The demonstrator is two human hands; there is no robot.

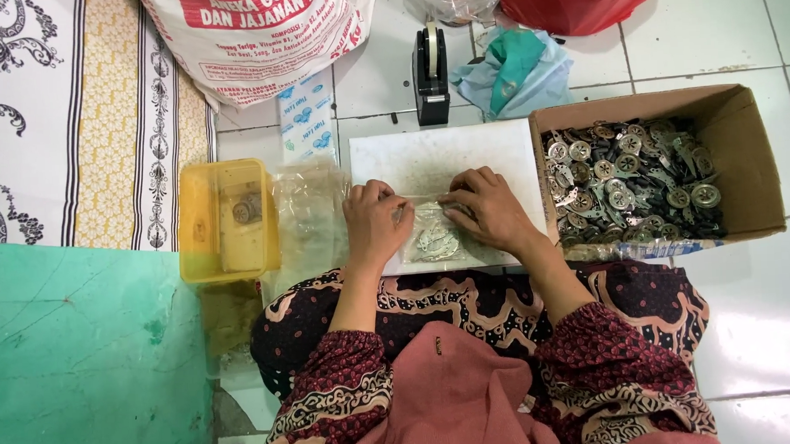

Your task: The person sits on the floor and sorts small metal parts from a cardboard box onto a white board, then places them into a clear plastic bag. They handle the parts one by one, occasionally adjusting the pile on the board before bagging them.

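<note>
A small clear plastic bag (433,235) with metal parts inside lies on a white board (428,155) over my lap. My left hand (373,227) grips the bag's left side, fingers curled at its top edge. My right hand (491,208) presses on the bag's right top edge. Both hands pinch along the bag's mouth. A cardboard box (752,161) just right of my right hand holds several round metal parts (630,183).
A yellow plastic tub (198,224) sits left of a stack of clear bags (310,216). A black tape dispenser (431,76) stands beyond the board. A white sack (257,34), a blue cloth (517,69) and a red bag (580,1) lie farther back. A green mat (84,355) is at left.
</note>
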